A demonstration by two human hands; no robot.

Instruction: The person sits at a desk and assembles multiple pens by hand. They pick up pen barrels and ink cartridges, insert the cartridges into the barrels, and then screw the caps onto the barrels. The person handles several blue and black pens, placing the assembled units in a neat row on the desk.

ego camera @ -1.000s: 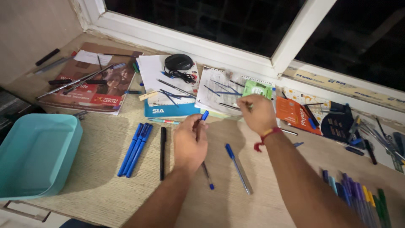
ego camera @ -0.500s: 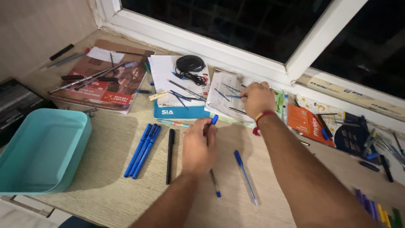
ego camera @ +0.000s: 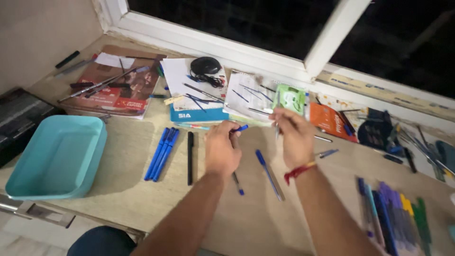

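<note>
A: What could slip here?
B: The surface is crowded. The left hand is curled around a blue pen, the right hand pinches a thin pen just above it, near the notepad. A loose pinch could drop either onto the pens below

A: And around them?
B: Largest first: the teal tray sits well apart on the left, then three blue pens, a black pen, and one blue pen lying between the arms

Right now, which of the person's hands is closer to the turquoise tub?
Left. The left hand, holding a blue pen, sits mid-desk, with loose pens between it and the turquoise tub. The right hand is farther off, beyond the left one.
</note>
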